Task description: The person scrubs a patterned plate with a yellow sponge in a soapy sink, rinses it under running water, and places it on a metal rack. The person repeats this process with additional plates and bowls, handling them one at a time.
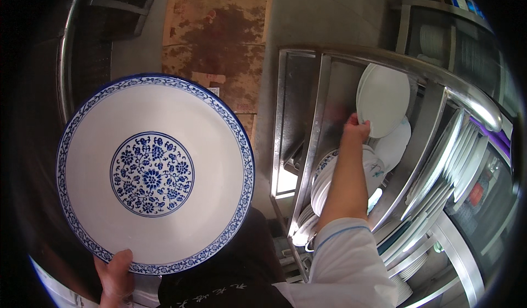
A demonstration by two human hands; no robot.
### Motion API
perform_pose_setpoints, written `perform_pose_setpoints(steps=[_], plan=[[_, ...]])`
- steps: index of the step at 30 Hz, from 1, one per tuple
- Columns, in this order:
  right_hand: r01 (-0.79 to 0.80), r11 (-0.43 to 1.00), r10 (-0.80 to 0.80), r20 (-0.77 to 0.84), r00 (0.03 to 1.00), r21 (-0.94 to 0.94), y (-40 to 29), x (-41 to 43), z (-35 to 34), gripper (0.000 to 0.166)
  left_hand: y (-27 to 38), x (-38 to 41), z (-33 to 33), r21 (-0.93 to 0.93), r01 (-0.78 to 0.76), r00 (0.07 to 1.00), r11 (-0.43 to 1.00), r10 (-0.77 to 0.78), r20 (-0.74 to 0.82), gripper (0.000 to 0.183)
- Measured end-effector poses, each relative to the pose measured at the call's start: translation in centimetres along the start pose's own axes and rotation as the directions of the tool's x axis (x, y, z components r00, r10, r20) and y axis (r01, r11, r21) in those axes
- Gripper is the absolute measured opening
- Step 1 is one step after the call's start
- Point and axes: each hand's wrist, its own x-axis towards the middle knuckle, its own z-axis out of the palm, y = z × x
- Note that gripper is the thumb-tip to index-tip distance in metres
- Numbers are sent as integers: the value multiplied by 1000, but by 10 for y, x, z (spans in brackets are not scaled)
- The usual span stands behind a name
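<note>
My left hand grips the lower rim of a large round white plate with a blue floral band and a blue floral medallion in its middle. The thumb lies over the rim; the fingers are hidden beneath. On the right, my right hand reaches into a stainless steel shelf rack and holds the lower edge of a plain white oval plate. Behind and below that plate stands another white plate. Under my forearm, more plates lie stacked, one with a blue patterned rim.
The rack's rounded steel top rail curves above my right arm. Further right, many white plates stand on edge on a shelf. Stained cardboard covers part of the floor ahead. A glass-fronted cabinet with dishes stands at upper right.
</note>
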Motion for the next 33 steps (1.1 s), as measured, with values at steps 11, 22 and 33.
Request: perform_pose_setpoints(steps=[11,22,33], plan=[[-158,957,111,195,974,245,-14,-16,6,41,2,-3,9,-29,11,1000,1000,-12,-20,83],[147,989,-147,3,989,22,-22,41,12,43,-5,-3,1,22,-32,998,999,33,-45,84],[-230,888,454,836,308,-398,15,-223,-31,82,-21,7,-9,2,-106,992,994,106,67,74]])
